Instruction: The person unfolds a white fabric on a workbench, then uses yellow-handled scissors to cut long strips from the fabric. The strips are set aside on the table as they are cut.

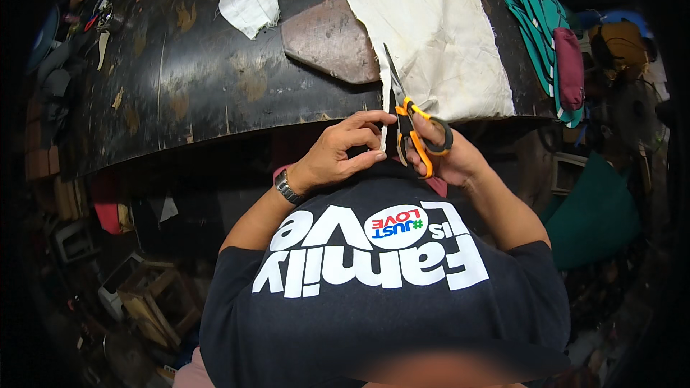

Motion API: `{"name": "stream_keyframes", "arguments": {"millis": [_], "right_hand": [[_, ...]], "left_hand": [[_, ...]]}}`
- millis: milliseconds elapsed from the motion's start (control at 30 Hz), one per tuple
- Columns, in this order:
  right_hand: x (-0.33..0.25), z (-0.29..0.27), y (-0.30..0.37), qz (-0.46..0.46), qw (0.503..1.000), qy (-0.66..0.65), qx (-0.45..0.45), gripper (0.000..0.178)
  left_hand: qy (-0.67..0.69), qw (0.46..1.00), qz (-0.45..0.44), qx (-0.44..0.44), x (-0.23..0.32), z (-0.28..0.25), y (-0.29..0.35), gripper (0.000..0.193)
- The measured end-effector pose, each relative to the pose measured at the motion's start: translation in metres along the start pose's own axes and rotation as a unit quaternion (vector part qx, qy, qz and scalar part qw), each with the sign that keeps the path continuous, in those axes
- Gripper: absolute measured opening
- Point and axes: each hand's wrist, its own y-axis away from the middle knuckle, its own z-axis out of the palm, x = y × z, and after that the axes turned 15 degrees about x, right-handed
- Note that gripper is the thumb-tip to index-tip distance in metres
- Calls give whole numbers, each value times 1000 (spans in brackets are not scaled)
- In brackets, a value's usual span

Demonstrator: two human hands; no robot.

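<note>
In the head view, your left fingers (368,118) pinch a narrow white strip (386,95) at the off-white cloth's (453,50) left edge, probably keeping it taut. Your right fingers (427,128) grasp the orange-and-black scissors (403,111), blades along that edge, while the table (194,50) beneath the cloth supports it.

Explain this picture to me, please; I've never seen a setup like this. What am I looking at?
There's no machine here: these are a person's bare hands, seen from above by a wide fisheye camera worn on the head, so straight edges look bent. The left hand pinches a narrow white strip; the right hand holds orange-and-black scissors. On the dark table lie a white cloth, a brown slab and a white scrap, with green pieces at the right.
</note>
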Motion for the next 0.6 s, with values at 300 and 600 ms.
{"name": "stream_keyframes", "arguments": {"millis": [300, 600], "right_hand": [[-18, 11, -20, 14, 1000, 21, 11, 47], [-56, 16, -34, 50, 999, 19, -2, 46]], "left_hand": [[-4, 1000, 5, 3, 6, -12, -4, 8], [-4, 999, 49, 17, 11, -21, -7, 7]]}}
